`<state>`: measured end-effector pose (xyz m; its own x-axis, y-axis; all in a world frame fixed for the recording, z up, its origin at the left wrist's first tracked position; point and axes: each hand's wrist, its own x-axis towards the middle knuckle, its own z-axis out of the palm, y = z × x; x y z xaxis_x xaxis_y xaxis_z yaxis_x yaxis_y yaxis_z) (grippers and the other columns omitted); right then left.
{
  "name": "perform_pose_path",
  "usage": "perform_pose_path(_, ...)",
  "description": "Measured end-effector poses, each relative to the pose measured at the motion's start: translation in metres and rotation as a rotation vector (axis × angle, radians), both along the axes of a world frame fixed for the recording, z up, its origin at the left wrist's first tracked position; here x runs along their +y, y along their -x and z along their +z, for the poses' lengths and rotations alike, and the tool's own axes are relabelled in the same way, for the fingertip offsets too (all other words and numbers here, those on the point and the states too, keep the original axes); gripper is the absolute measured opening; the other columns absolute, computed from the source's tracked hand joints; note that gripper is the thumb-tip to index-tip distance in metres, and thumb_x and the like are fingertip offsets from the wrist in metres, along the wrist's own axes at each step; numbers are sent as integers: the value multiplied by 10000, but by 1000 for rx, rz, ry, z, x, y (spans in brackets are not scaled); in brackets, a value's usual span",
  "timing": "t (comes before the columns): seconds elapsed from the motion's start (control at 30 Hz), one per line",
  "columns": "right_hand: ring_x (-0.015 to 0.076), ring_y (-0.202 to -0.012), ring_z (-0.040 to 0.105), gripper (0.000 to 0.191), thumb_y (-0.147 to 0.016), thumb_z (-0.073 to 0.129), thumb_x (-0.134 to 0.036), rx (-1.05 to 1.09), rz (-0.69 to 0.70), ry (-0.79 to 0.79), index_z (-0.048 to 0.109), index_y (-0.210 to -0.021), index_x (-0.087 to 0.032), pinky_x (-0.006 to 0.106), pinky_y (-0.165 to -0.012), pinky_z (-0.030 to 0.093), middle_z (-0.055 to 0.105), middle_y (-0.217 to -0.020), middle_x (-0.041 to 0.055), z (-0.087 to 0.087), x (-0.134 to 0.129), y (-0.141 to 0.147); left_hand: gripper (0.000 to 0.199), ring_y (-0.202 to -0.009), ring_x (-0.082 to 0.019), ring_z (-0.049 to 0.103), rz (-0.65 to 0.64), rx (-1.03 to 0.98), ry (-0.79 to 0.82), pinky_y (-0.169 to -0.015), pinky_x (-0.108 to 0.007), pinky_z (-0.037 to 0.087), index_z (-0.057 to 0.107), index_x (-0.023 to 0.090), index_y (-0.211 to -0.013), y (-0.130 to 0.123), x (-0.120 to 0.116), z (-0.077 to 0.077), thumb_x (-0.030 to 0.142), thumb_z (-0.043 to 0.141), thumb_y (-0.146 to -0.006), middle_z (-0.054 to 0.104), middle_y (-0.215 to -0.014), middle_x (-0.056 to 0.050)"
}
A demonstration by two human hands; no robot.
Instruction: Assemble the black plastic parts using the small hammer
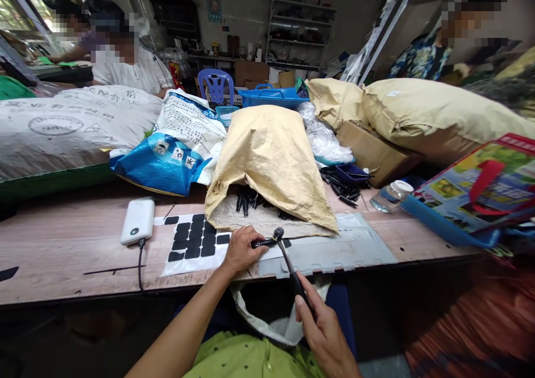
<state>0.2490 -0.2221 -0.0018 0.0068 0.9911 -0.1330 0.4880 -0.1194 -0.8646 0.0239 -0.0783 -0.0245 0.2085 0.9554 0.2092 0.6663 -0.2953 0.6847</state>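
Note:
My right hand point(324, 325) is wrapped round the black grip of a small hammer point(288, 260). Its rounded dark head lies against or just over the end of a slim black cylindrical part point(264, 243); whether they touch I cannot tell. That part is pinched by the fingers of my left hand point(243, 250), low over the table's front edge. Under it lies a grey plastic sheet point(334, 252). Straight ahead, a tan paper sack point(271, 149) lies with its mouth towards me, and several black pieces point(246, 200) show inside.
A white sheet with black rounded stickers point(192, 237) lies left of my hands, beside a white power bank point(137, 221) with a cable. Loose black parts point(345, 185), a clear jar point(390, 197) and a blue tray point(451, 222) are on the right. Full sacks point(62, 132) line the back; people sit beyond.

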Motion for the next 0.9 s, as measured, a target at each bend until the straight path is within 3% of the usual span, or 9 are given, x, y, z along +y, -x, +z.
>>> perform_pose_path(0.23, 214, -780, 678, 593, -983, 457, -538, -65, 80, -45, 539, -1490, -243, 279, -717, 567, 738, -897, 58, 8, 1, 6, 77, -901, -198, 618, -5, 8, -1, -823, -338, 374, 777, 249, -875, 0, 1, -2, 285, 778, -808, 671, -831, -9)
perform_pose_path(0.43, 212, -771, 680, 599, -984, 464, -534, -63, 19, -75, 546, -1484, -214, 275, -705, 570, 717, -797, 43, 6, 4, 5, 92, -894, -204, 623, -8, -2, 18, -815, -332, 392, 779, 244, -869, 1, 2, -3, 290, 789, -791, 682, -836, -15)
perform_pose_path(0.57, 223, -811, 691, 585, -970, 488, -528, -74, -14, -94, 564, -1470, -233, 280, -717, 577, 736, -847, 48, 5, 4, 3, 89, -893, -199, 625, -1, -2, 1, -825, -332, 392, 768, 238, -863, 0, 1, -3, 273, 791, -783, 681, -832, -7)
perform_pose_path(0.77, 243, -948, 714, 562, -964, 504, -512, -86, -27, -76, 589, -1446, -236, 287, -768, 593, 767, -1010, 60, 1, 4, 0, 92, -896, -201, 625, 12, 18, 1, -827, -342, 384, 765, 237, -866, -1, 0, 0, 272, 784, -783, 684, -844, -6)
perform_pose_path(0.9, 254, -1176, 669, 574, -975, 476, -497, -123, -89, -112, 556, -1471, -219, 319, -951, 566, 709, -1282, 80, -5, 13, -9, 111, -908, -205, 629, 11, 27, -1, -836, -347, 393, 761, 235, -880, -1, 0, 2, 275, 780, -778, 685, -853, -7)
